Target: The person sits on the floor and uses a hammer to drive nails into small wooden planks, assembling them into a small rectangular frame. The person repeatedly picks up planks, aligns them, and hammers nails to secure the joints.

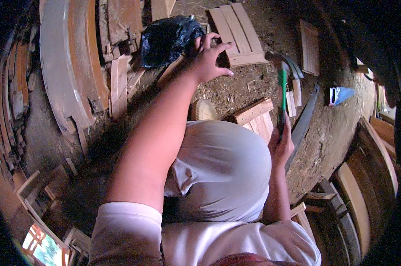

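My left hand [211, 57] reaches forward with its fingers spread and nothing visible in them. It is beside a crumpled black plastic bag [169, 40], partly over the bag's right edge. A slatted wooden panel [238, 35] lies on the ground just beyond that hand. At the right, my right hand [281, 142] is closed round the lower end of a hammer [283, 86]. Its shaft is green, and its dark curved head points away from me. A smaller wooden panel [259, 119] lies between my knee and the hammer.
A long saw blade [304, 119] lies right of my right hand, with a blue tool piece [341, 96] beyond it. Curved planks [70, 57] and scrap wood are stacked at the left. Wooden frames [358, 190] stand at the lower right. Shavings cover the dirt floor [320, 146].
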Tool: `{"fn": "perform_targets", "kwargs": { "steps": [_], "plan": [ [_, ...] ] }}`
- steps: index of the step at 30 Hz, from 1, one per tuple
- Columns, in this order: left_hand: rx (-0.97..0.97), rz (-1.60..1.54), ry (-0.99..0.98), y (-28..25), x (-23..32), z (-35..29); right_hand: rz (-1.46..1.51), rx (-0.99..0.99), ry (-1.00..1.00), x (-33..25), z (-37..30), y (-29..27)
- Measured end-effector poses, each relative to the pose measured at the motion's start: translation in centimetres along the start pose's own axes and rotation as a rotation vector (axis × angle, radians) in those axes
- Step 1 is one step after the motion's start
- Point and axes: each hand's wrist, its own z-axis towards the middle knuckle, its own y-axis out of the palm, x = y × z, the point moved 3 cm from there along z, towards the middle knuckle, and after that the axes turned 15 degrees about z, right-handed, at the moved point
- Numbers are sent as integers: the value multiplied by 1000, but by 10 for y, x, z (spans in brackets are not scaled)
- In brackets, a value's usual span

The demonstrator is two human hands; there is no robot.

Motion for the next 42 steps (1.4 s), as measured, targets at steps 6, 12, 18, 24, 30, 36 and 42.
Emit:
{"fn": "perform_targets", "kwargs": {
  "steps": [6, 12, 18, 24, 30, 36, 42],
  "plan": [
    [-50, -22, 10, -2, 6, 6, -194, 0, 153, 36, -81, -37],
    [-82, -197, -15, -25, 19, 11, -339, -103, 212, 16, -82, -44],
    [-127, -141, -128, -88, 36, 10, 40, 148, -104, -9, 66, -1],
    [-252, -273, -348, -182, 56, -59, -210, -86, 12, 60, 213, 130],
    [-240, -244, -505, -283, 0, -175, -220, -182, 329, 51, 251, 160],
    [-134, -244, -569, -294, -25, -197, 62, -528, 394, 103, 280, 161],
    [-186, -222, -469, -303, -26, -201, 158, -531, 282, 76, 268, 156]
  ]
}}
